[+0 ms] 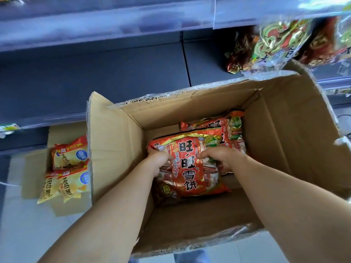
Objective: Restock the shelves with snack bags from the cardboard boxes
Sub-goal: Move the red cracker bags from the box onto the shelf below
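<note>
— Red snack bag (187,168): where is it?

— Down inside the cardboard box (275,139), under both hands. Let me start with the biggest things, though. The grey shelves (76,29) rise beyond the hands, on the far side of the box.

— And the box itself?

— It is open at the top with its flaps standing up, and it surrounds both hands. The forearms reach down into it over the near rim.

— Anything off to the sides?

— Left of the left hand, outside the box wall, a second carton (32,177) lies low down by the pale floor (19,234), with yellow chip bags (66,162) in it. Above and to the right of the right hand, red-and-gold bags (275,40) sit on a shelf. They are blurred.

— What else is in the box?

— The red snack bag lies face up over a second red bag (233,130), which shows just beyond the right hand.

— And the hands?

— They are apart, one at each side of the bag, and both are clamped on it. The left hand (158,162) curls its fingers over the bag's left edge. The right hand (218,156) clutches the upper right part. I cannot tell whether the bag is clear of the one beneath.
</note>
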`<state>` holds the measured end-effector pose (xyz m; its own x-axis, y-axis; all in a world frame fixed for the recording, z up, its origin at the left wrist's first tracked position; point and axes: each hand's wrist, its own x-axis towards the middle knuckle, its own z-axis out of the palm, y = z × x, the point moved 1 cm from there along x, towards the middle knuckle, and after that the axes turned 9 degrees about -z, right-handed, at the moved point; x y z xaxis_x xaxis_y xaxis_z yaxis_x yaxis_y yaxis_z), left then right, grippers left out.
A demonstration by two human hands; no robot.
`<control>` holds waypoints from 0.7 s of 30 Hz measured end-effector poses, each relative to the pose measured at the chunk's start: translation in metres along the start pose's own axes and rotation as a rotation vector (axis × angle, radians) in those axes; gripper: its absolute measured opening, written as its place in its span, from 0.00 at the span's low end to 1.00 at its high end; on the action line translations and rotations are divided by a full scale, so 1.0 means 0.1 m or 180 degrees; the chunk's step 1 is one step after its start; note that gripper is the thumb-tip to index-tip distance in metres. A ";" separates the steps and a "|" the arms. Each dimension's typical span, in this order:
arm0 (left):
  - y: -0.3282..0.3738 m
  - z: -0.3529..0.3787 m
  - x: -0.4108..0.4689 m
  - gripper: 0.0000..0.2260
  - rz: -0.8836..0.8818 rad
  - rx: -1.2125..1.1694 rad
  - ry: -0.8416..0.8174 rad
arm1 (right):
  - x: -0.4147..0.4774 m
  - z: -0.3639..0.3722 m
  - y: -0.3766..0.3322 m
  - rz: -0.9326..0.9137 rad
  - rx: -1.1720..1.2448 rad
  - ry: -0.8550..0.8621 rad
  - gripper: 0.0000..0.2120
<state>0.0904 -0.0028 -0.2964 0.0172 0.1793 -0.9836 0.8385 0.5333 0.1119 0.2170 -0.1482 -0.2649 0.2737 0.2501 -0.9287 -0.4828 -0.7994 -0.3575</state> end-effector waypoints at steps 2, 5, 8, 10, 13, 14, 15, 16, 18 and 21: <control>0.06 0.01 -0.24 0.36 0.0166 0.0012 0.0115 | -0.23 -0.06 -0.11 -0.0030 -0.0098 0.0087 0.25; 0.11 0.03 -0.63 0.37 0.0359 0.0125 0.0260 | -0.55 -0.16 -0.25 -0.0179 -0.0351 0.0158 0.34; 0.16 0.05 -1.03 0.43 0.0636 0.0361 0.0276 | -0.95 -0.29 -0.37 -0.0389 -0.0456 0.0333 0.33; 0.22 0.06 -1.33 0.44 0.0855 0.0583 0.0283 | -1.23 -0.41 -0.42 -0.0535 -0.0592 0.0420 0.33; 0.31 0.09 -1.81 0.45 0.1157 0.0924 0.0180 | -1.66 -0.59 -0.47 -0.0688 -0.0650 0.0531 0.33; 0.34 0.10 -1.98 0.45 0.1250 0.1003 0.0140 | -1.82 -0.63 -0.50 -0.0728 -0.0661 0.0586 0.31; 0.36 0.10 -2.13 0.45 0.1353 0.1059 0.0123 | -1.95 -0.69 -0.53 -0.0793 -0.0659 0.0631 0.30; 0.38 0.09 -2.28 0.44 0.1453 0.1101 0.0109 | -2.10 -0.71 -0.57 -0.0842 -0.0659 0.0678 0.28; 0.42 0.04 -2.58 0.43 0.1702 0.1118 0.0123 | -2.39 -0.74 -0.70 -0.0975 -0.0690 0.0768 0.24; 0.54 -0.12 -2.96 0.43 0.2105 0.1101 0.0320 | -2.75 -0.75 -1.00 -0.1277 -0.0714 0.0980 0.21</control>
<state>0.1238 -0.0174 0.0020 0.5407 0.4554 -0.7073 0.7941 0.0012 0.6078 0.2519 -0.1781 0.0333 0.6464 0.4146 -0.6405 -0.1108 -0.7795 -0.6165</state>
